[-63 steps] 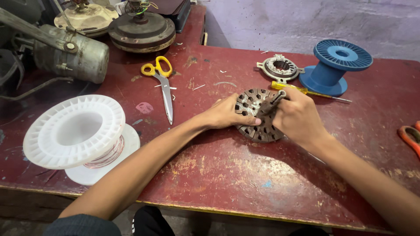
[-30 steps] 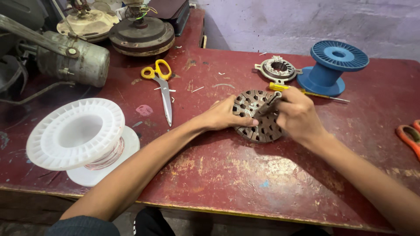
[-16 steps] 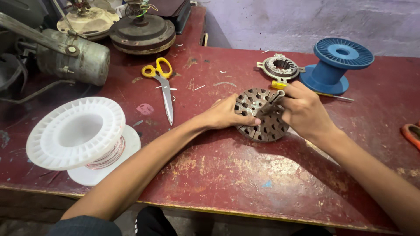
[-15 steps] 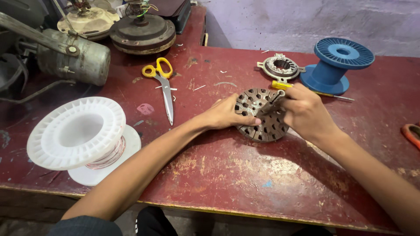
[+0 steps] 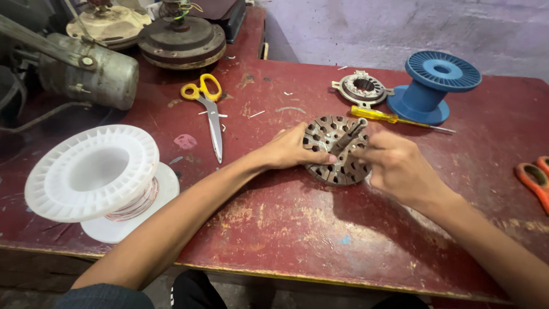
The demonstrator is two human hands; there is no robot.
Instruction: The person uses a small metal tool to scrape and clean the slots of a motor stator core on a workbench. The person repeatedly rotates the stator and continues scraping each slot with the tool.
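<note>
worn red table (image 5: 297, 229) | grey wall (image 5: 400, 28) | hands gripping slotted metal core (image 5: 334, 150)

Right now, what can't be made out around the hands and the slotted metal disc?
Head view only:
- Slotted disc: its left and right edges are covered by the left hand and right hand.
- Right hand's fingertips: whether they pinch the disc's shaft is unclear.
- Orange handles: cut off by the right edge.
- White spool: its wire winding sits mostly under the flange.

Blue spool (image 5: 436, 86); white spool (image 5: 94, 174); yellow-handled scissors (image 5: 207, 109); stator core (image 5: 336, 150) seemingly rust-grey.
</note>
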